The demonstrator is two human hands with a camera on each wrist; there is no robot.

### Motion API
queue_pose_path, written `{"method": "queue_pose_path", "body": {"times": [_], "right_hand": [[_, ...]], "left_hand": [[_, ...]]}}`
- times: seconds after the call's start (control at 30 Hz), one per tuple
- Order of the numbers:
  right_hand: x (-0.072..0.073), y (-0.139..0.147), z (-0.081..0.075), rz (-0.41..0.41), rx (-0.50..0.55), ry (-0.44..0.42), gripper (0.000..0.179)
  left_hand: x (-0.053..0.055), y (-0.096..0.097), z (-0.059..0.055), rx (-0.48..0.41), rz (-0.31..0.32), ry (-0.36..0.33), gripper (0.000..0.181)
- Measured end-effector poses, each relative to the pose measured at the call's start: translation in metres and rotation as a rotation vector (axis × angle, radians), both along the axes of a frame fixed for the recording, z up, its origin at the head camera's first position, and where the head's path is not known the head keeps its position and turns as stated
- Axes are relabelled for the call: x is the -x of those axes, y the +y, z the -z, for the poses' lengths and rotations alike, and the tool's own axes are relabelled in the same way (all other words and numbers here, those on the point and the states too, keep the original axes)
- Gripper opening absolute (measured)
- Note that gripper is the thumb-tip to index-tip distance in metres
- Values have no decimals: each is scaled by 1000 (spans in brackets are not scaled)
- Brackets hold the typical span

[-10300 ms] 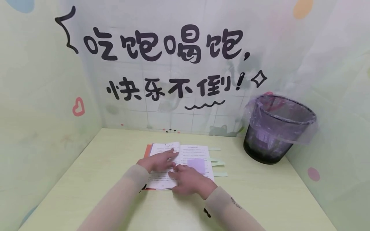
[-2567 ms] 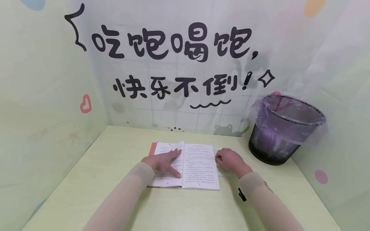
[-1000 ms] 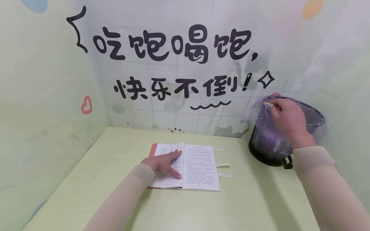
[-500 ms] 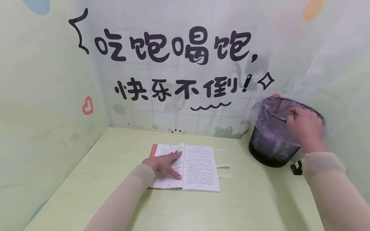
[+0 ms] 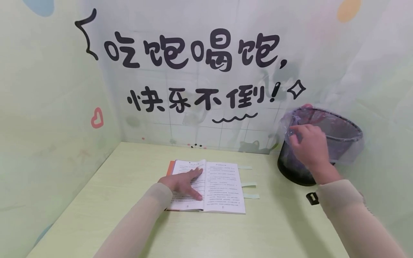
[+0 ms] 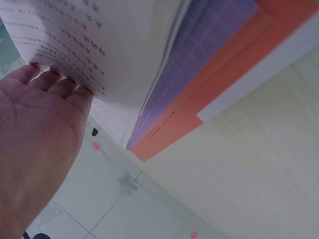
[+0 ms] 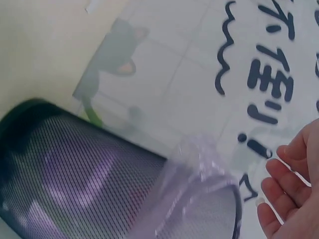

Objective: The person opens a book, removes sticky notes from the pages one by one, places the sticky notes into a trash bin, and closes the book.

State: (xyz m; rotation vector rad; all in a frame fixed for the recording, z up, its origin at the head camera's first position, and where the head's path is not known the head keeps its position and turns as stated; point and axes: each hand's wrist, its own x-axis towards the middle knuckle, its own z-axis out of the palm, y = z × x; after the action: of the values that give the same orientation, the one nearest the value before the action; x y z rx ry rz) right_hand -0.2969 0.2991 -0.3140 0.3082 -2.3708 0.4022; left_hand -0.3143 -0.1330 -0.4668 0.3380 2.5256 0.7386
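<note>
Two bare hands, as I see them remotely. Fingers of the left hand [image 5: 182, 182] lie straight and splayed on the left half of the open book [image 5: 224, 188], gripping nothing; fingers of the right hand [image 5: 309, 147] are loosely bent, with nothing visible between them. Outward from the left fingertips, the book lies toward the back edge of the table [image 5: 106, 179], three pale strips [image 5: 249, 185] jutting from its right side. Should the left hand lift, I expect the leaves to spring up and the place to be lost; should it slide, paper may crease. A hasty tug on a strip could tear a leaf if it is stuck down, which I cannot tell. Beyond the right fingers, the bin [image 5: 295, 172] stands by the table's back right corner. I judge its loose liner [image 5: 346, 150] the hazard there: a snag could drag it off the rim.
</note>
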Motion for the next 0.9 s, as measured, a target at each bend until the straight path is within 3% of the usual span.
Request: {"method": "queue_pose_path", "body": {"times": [0.13, 0.37, 0.7, 0.9], "right_hand": [[0, -19, 19, -54, -32, -44, 31], [5, -43, 56, -80, -73, -163, 32], [13, -79, 112, -52, -132, -537, 37], [10, -105, 139, -1, -183, -724, 43]], "left_hand": [[-1, 0, -1, -3, 14, 4, 128], [-1, 0, -2, -8, 14, 7, 128], [-1, 0, -2, 8, -21, -2, 127], [-1, 1, -1, 13, -23, -2, 127]]}}
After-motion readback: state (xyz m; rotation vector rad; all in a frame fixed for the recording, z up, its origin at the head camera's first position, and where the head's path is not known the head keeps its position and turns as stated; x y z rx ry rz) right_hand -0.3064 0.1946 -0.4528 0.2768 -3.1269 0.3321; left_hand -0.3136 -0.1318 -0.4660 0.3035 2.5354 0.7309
